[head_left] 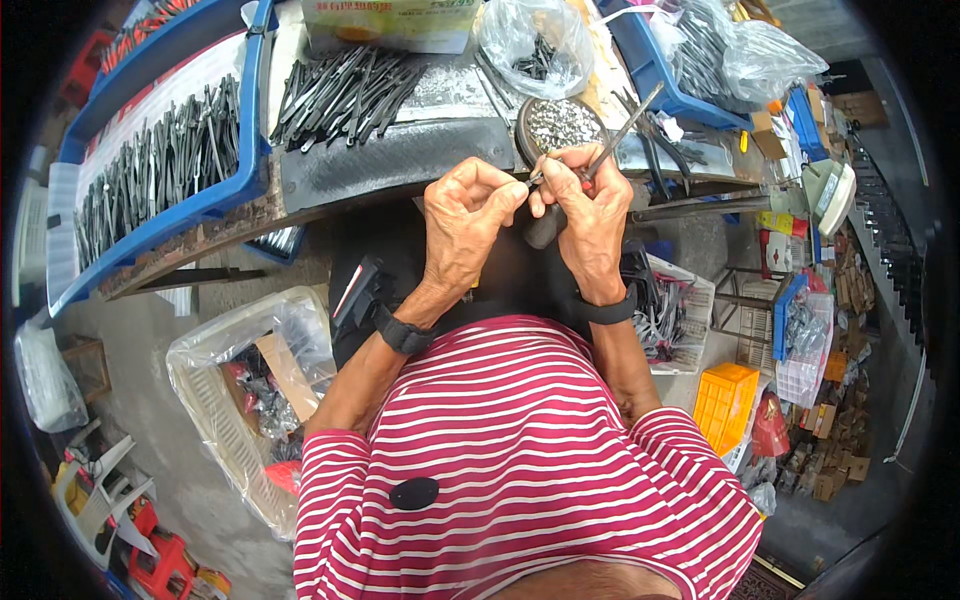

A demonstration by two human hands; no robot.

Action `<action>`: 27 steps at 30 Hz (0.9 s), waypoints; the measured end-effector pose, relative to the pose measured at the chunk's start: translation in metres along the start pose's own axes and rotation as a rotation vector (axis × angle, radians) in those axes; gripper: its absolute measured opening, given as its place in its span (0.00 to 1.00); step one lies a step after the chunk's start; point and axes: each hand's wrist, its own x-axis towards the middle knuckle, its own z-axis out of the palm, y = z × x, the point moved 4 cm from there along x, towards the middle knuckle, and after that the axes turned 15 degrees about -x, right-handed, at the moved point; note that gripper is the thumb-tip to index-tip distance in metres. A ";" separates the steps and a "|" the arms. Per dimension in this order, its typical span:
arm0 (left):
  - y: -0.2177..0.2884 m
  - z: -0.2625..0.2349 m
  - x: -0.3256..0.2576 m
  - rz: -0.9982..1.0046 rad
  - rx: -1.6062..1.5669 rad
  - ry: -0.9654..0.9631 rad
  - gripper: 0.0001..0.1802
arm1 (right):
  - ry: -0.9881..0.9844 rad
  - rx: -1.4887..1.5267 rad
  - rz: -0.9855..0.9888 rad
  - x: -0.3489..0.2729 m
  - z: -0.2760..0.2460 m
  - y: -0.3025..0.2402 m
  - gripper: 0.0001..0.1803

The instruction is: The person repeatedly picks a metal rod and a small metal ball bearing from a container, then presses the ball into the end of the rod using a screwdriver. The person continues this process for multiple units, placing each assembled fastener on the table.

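Observation:
Over the front edge of the bench, my left hand [472,212] pinches a small dark metal piece [533,184] between thumb and fingertips. Its fingertips nearly meet those of my right hand [594,215], which is closed around a long, thin, dark metal tool [628,125] slanting up to the right. A rounded dark end [543,232] shows below the right fingers; whether it belongs to that tool I cannot tell. Just beyond the hands stands a round dish [524,140] of small silvery parts. Slender dark metal pieces [350,95] lie heaped on the bench, left of the dish.
A blue tray [256,110] of similar slender pieces stands at left, another blue bin [655,85] at right. A clear bag [535,45] of dark parts lies behind the dish, and pliers-like tools [655,150] to its right. Below are a lined crate [215,390] and a yellow crate [727,405].

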 end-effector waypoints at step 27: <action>0.012 -0.003 0.000 0.118 0.027 -0.063 0.06 | 0.046 -0.093 -0.104 -0.010 0.005 -0.015 0.04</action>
